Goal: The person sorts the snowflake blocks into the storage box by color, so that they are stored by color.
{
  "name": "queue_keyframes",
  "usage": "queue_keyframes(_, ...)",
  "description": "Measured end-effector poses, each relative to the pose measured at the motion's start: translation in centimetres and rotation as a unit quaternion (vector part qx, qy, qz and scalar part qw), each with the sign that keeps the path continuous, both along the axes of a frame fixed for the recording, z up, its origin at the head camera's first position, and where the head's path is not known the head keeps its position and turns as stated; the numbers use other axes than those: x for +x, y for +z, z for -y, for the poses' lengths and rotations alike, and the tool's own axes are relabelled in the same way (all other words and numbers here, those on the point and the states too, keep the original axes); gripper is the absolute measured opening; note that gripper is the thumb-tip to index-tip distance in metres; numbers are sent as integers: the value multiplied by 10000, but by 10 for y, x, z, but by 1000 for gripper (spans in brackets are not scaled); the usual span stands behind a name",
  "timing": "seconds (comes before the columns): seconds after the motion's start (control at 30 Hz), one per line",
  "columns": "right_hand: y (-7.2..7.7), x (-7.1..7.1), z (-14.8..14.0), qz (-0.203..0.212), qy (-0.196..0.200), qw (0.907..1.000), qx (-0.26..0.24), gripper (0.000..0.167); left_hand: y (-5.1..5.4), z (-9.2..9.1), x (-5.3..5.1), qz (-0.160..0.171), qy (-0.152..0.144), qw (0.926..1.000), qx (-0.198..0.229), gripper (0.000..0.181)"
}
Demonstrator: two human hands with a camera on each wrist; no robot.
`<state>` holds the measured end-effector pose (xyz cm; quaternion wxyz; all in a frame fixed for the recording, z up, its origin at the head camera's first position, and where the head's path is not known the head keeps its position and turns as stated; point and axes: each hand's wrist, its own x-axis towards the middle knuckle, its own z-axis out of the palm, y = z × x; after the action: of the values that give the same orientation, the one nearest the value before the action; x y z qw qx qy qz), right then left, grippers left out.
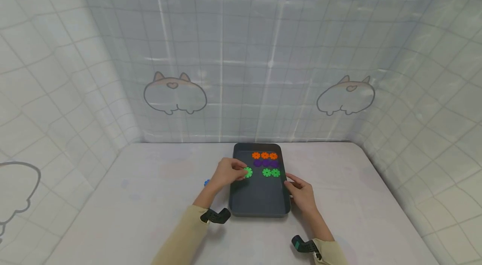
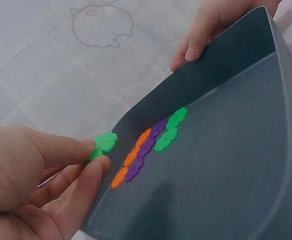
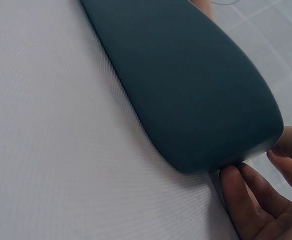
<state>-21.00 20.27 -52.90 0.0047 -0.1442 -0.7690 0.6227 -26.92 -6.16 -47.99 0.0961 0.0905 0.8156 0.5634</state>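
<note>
Between thumb and fingers, my left hand (image 1: pixel 228 171) pinches a green flower-shaped disc (image 2: pixel 106 142) above the left part of a dark grey tray (image 1: pixel 260 200). Inside the tray lie a row of orange flower-shaped discs (image 1: pixel 265 155), a row of purple ones (image 1: pixel 266 163) below it, and two green ones (image 1: pixel 271 172) side by side at the right. My right hand (image 1: pixel 303 195) holds the tray's right side, thumb at the rim and fingers against the outer wall, as the right wrist view (image 3: pixel 265 200) also shows.
A blue piece (image 1: pixel 206 182) lies on the white tabletop (image 1: pixel 158 198) left of the tray, partly hidden by my left arm. A curtain (image 1: pixel 248 60) with a grid and animal drawings hangs behind the table and along both sides.
</note>
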Motion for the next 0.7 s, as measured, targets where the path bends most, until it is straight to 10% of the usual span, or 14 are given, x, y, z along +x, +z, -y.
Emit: queue_keyframes(0.7,0,-1,0,23,-18,10000,-28,36,-3,-27,-23,85,-374,9992,-117,16)
